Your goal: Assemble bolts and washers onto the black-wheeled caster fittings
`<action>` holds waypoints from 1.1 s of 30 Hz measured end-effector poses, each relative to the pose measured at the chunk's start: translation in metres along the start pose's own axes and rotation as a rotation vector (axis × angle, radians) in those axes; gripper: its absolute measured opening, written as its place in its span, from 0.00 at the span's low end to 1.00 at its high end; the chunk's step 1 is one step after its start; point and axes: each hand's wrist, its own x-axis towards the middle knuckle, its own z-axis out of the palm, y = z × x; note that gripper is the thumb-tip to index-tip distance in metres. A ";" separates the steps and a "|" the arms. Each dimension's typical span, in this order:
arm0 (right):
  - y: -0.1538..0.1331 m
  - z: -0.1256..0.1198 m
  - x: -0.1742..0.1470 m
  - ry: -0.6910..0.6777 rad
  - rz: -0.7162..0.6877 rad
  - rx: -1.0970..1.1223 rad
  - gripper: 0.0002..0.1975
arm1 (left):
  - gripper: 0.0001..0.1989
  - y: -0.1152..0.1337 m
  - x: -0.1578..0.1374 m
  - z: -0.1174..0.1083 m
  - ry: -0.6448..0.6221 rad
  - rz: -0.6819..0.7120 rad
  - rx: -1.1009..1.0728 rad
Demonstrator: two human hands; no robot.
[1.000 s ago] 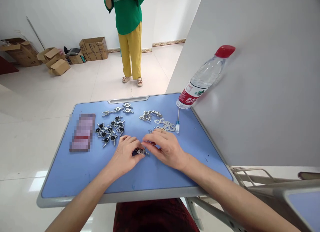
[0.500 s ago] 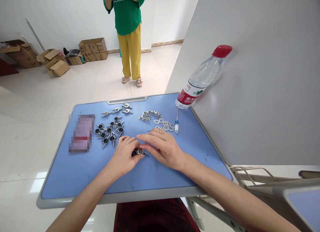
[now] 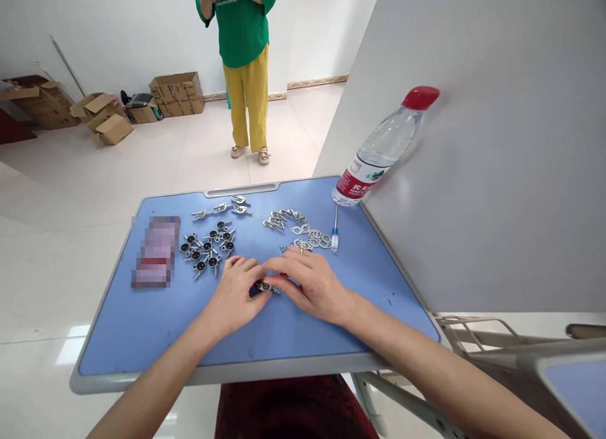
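Observation:
My left hand (image 3: 238, 292) is closed around a small metal flanged part (image 3: 265, 286), low over the middle of the desk. Its thumb presses from the near side, and the fingers hide most of the part. From the right, my right hand (image 3: 312, 284) brings thumb and index fingertips together at the top of that same part. Whatever lies in this pinch is too small to make out. Beyond my left hand lie several metal flanged parts with black round faces (image 3: 207, 246). Flat metal plates (image 3: 313, 234) and a few tiny screws, partly covered, lie past my right hand.
On the blue desk (image 3: 142, 338) are a blurred purple item (image 3: 155, 253), metal flanged pieces (image 3: 221, 208), curved metal clips (image 3: 279, 219), a screwdriver (image 3: 335, 229) and a water bottle (image 3: 379, 152). A grey panel (image 3: 497, 174) borders the right. A person (image 3: 243, 67) stands beyond, near cardboard boxes (image 3: 176, 95).
My right hand's fingertips have shifted slightly over the metal part, covering a little more of it. My left hand keeps its grip in place.

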 end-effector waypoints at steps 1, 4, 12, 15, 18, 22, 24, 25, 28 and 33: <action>0.000 -0.001 0.000 -0.016 0.008 0.030 0.10 | 0.04 0.000 0.000 0.000 -0.002 0.003 -0.006; -0.001 -0.003 0.001 -0.026 0.017 0.127 0.11 | 0.05 -0.001 -0.001 0.000 -0.009 0.006 -0.026; 0.000 0.008 -0.003 0.095 0.037 -0.011 0.08 | 0.00 0.000 -0.001 0.000 -0.006 0.012 0.016; -0.002 0.009 -0.006 0.070 0.028 -0.020 0.09 | 0.02 0.001 -0.002 0.000 -0.021 0.019 0.016; -0.003 0.008 -0.008 0.072 0.076 -0.006 0.10 | 0.04 -0.001 -0.002 0.000 -0.033 0.013 0.020; 0.000 0.005 -0.007 0.072 0.126 -0.014 0.11 | 0.02 -0.005 -0.002 0.000 -0.041 0.044 0.041; 0.001 0.005 -0.007 0.063 0.134 -0.014 0.11 | 0.01 -0.007 -0.002 0.000 -0.038 0.063 0.051; 0.002 0.005 -0.006 0.059 0.135 -0.010 0.12 | 0.01 -0.008 -0.002 -0.001 -0.039 0.066 0.054; 0.002 0.005 -0.006 0.068 0.133 -0.002 0.12 | 0.03 -0.009 -0.002 -0.002 -0.061 0.069 0.026; 0.001 0.008 -0.007 0.099 0.190 0.055 0.13 | 0.04 -0.008 -0.001 -0.002 -0.079 0.085 -0.040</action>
